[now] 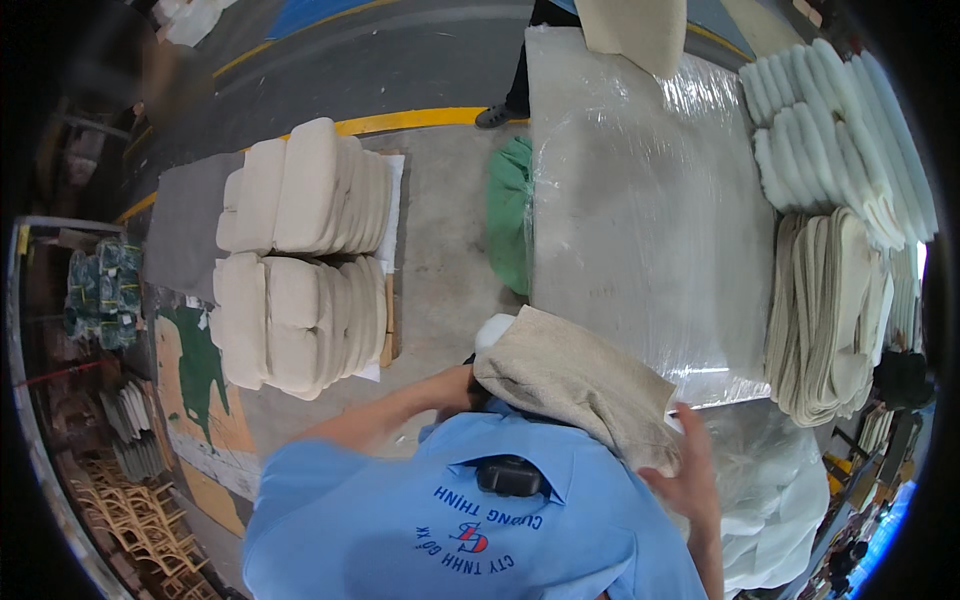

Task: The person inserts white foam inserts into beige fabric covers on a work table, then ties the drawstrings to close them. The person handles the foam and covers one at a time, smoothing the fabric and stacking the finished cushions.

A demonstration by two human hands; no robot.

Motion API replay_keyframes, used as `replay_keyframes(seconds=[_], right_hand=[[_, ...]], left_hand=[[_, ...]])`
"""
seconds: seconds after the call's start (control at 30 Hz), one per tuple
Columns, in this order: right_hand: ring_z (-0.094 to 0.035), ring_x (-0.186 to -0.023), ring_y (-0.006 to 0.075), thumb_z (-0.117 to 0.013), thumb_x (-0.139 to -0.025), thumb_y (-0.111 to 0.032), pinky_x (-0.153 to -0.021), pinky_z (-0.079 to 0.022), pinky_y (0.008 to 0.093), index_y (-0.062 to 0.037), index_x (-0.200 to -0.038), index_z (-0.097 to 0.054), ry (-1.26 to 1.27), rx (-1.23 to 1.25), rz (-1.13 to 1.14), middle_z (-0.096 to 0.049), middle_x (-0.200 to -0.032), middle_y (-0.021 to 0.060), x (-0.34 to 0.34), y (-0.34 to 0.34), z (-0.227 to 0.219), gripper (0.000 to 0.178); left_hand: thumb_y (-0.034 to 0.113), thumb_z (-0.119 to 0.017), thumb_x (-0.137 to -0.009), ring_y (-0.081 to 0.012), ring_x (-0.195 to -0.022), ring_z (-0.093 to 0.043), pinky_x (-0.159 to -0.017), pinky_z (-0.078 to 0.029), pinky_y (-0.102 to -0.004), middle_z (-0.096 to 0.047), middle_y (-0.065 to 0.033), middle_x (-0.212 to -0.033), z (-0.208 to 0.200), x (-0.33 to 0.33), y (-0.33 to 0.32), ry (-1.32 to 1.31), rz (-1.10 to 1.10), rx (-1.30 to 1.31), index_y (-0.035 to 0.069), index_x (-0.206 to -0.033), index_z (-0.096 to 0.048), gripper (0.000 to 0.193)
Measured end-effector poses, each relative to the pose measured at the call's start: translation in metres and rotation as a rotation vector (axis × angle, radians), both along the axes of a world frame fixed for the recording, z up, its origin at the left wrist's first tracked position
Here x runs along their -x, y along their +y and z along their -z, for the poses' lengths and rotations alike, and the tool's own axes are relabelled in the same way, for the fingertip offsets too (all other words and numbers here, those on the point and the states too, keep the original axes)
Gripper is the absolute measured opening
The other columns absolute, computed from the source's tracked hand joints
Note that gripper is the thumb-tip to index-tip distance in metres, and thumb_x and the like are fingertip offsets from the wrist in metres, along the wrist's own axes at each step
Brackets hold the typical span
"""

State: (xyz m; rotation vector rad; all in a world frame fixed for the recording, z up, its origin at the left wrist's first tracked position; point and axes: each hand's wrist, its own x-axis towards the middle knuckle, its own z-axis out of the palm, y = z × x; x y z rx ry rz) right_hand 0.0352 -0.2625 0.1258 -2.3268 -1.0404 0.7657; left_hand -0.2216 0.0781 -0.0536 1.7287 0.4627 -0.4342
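A beige fabric cushion cover (575,370) lies across the front of my body, at the near edge of a plastic-wrapped table (640,220). White padding (494,331) sticks out at its left end. My left hand (458,388) is at that end, its fingers hidden behind the fabric. Beside the cover's right end is my right hand (688,470), with thumb and fingers apart, the thumb close to or touching the fabric.
Stacked beige cushions (320,190) stand on a pallet to the left. White padding pieces (820,130) and folded beige covers (820,310) are piled at the table's right. A green sack (510,215) sits by the table, and bagged white padding (770,500) at near right. Another person's shoe (492,117) shows at the far end.
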Motion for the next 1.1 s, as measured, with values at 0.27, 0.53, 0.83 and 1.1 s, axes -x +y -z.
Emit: replay_keyframes(seconds=[0.27,0.53,0.83,1.1], right_hand=[[-0.073,-0.112,0.0358,-0.090,-0.075,-0.018,-0.098,-0.056,0.0432,-0.0029,-0.134,-0.066,0.155,0.117,0.062,-0.074,-0.122,0.0198,-0.017,0.079,0.024,0.066],[-0.070,-0.112,0.0204,-0.083,-0.081,-0.007,-0.100,-0.053,0.0346,0.0029,-0.130,-0.069,0.322,-0.221,0.602,-0.077,-0.121,0.0126,-0.010,0.047,0.005,0.052],[-0.068,-0.120,0.0281,-0.078,-0.085,0.001,-0.107,-0.050,0.0405,0.0045,-0.141,-0.059,0.370,-0.976,1.256,-0.071,-0.132,0.0164,0.034,0.033,0.021,0.059],[-0.060,-0.128,0.0282,-0.076,-0.089,-0.001,-0.110,-0.049,0.0411,0.0024,-0.148,-0.036,0.216,-1.301,1.434,-0.058,-0.141,0.0195,0.100,0.084,0.062,0.072]], left_hand=[[0.021,-0.077,-0.092,-0.0242,-0.115,-0.068,-0.102,-0.051,-0.0382,-0.074,-0.0082,-0.124,0.017,-0.081,-0.010,-0.033,-0.408,0.563,0.005,-0.130,-0.069,0.042],[0.046,-0.067,-0.104,-0.0208,-0.125,-0.061,-0.106,-0.049,-0.0395,-0.062,-0.0062,-0.141,-0.044,-0.191,-0.034,-0.159,-0.299,0.922,0.009,-0.152,-0.046,0.065],[0.042,-0.060,-0.109,-0.0261,-0.122,-0.067,-0.103,-0.055,-0.0419,-0.068,-0.0166,-0.137,-0.098,-0.296,-0.085,0.059,0.126,0.778,-0.004,-0.142,-0.058,0.057],[0.023,-0.067,-0.106,-0.0250,-0.102,-0.071,-0.092,-0.058,-0.0430,-0.074,-0.0151,-0.118,-0.085,-0.363,-0.148,0.015,0.210,0.517,-0.002,-0.128,-0.068,0.034]])
